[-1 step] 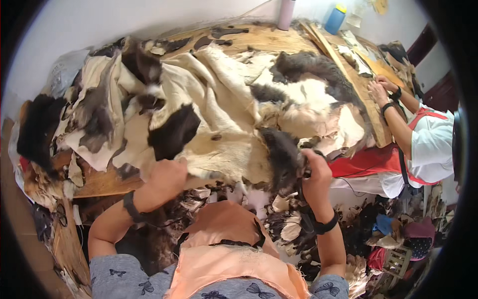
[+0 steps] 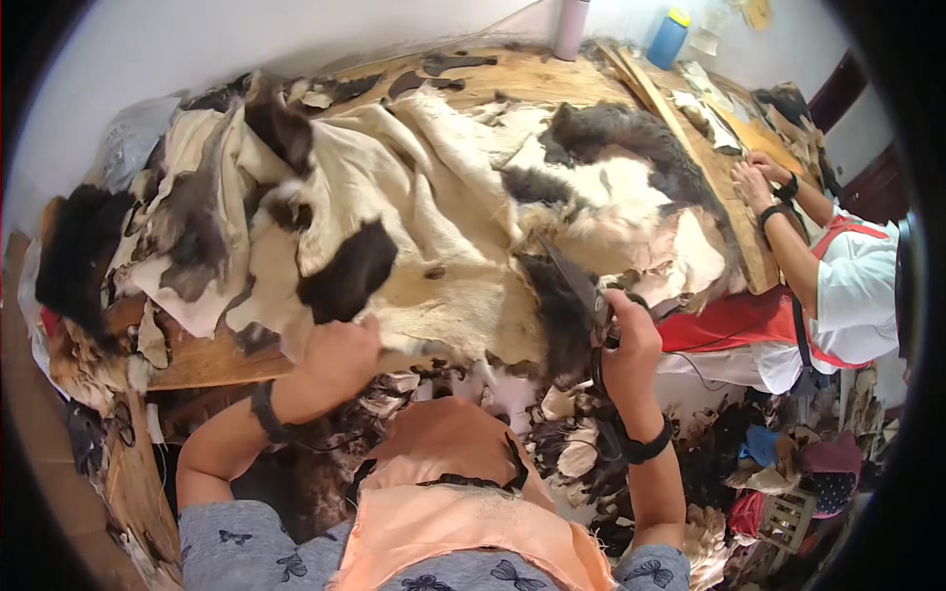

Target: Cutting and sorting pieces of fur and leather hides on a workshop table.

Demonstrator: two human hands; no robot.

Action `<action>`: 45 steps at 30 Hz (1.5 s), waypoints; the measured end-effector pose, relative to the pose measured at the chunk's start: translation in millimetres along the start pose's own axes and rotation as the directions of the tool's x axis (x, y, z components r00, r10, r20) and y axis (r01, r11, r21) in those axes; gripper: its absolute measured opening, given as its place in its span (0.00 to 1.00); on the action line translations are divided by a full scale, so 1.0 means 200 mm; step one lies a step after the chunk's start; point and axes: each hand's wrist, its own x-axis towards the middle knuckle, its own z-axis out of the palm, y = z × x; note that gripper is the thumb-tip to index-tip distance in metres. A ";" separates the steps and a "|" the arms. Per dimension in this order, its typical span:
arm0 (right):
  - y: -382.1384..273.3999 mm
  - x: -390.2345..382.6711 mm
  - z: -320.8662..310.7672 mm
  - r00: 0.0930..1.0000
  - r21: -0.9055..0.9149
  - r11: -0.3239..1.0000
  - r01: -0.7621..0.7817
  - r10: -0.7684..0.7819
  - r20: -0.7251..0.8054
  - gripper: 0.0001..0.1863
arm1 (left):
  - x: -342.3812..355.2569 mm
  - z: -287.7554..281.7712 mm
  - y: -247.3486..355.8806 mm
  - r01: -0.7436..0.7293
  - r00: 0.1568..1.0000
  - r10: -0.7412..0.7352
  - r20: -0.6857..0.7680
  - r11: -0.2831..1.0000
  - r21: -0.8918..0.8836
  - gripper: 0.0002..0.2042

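We grip the near edge of the cream-and-black hide [image 2: 414, 246] with our left hand [image 2: 335, 357], while our right hand [image 2: 631, 345] closes around scissors [image 2: 576, 286] on it.

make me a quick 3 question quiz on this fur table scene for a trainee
1. True or false: the right hand holds scissors with the blades over the hide.
2. Where does the left hand rest? A) on the blue bottle B) on the hide's near edge C) on the pink cylinder
3. Fill in: a co-worker's hands rest on the ____ side of the wooden table, seen from the wearer.

Key
1. True
2. B
3. right
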 end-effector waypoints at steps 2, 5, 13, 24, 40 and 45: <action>-0.02 0.03 0.04 0.998 -0.061 0.998 -0.001 0.005 0.066 0.26 | -0.02 0.01 0.07 -0.003 0.999 0.004 0.050 1.000 -0.024 0.05; -0.06 0.04 0.12 0.988 -0.192 0.980 0.055 -0.026 0.153 0.26 | -0.04 0.02 0.07 -0.059 0.998 0.059 -0.004 0.993 -0.106 0.04; 0.04 -0.02 0.25 0.968 -0.322 0.944 -0.074 0.145 0.205 0.25 | 0.06 -0.20 -0.02 -0.102 0.804 -0.046 -0.593 0.972 -0.213 0.19; 0.26 -0.36 -0.03 0.872 0.207 0.860 -0.467 0.487 -0.054 0.24 | -0.05 -0.22 -0.27 -0.011 0.998 -0.009 -0.069 0.958 -0.287 0.09; 0.18 -0.32 -0.23 0.866 -0.004 0.895 -0.445 0.432 0.253 0.13 | 0.01 -0.22 0.01 0.170 0.985 -0.125 0.117 0.812 -0.559 0.07; 0.07 0.02 0.00 0.858 -0.175 0.983 0.048 0.049 0.511 0.17 | 0.14 -0.09 0.10 -0.070 0.966 -0.095 -0.240 0.797 -0.599 0.09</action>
